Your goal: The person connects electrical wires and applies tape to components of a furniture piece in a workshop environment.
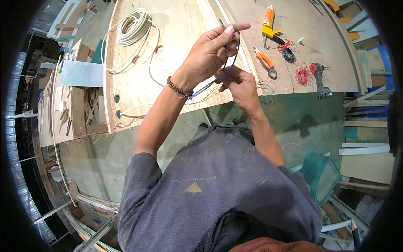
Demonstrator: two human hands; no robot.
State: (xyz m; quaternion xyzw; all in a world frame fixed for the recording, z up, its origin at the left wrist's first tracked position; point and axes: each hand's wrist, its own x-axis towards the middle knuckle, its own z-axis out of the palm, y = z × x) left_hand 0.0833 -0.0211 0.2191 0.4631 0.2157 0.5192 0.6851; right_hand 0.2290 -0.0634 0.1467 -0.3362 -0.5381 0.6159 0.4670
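Observation:
My left hand (212, 48) is raised over the near edge of the wooden panel, its thumb and fingers pinching a thin dark wire (221, 22) and its index finger pointing out to the right. Just below it, my right hand (241, 88) has its fingers closed on a blue wire (204, 89). That wire loops up toward the left hand and trails down to the left, past the beaded bracelet on my left wrist. Fingers partly hide where the wires meet. Thin loose wires lie along the panel edge beneath both hands.
A coil of white cable (145, 19) lies on the panel (176, 25). To the right are a yellow caulking gun (273, 32), orange-handled pliers (265, 61), a black wire bundle (288, 55), a red wire bundle (304, 74) and a drill (320, 80). A green container (321, 176) stands below.

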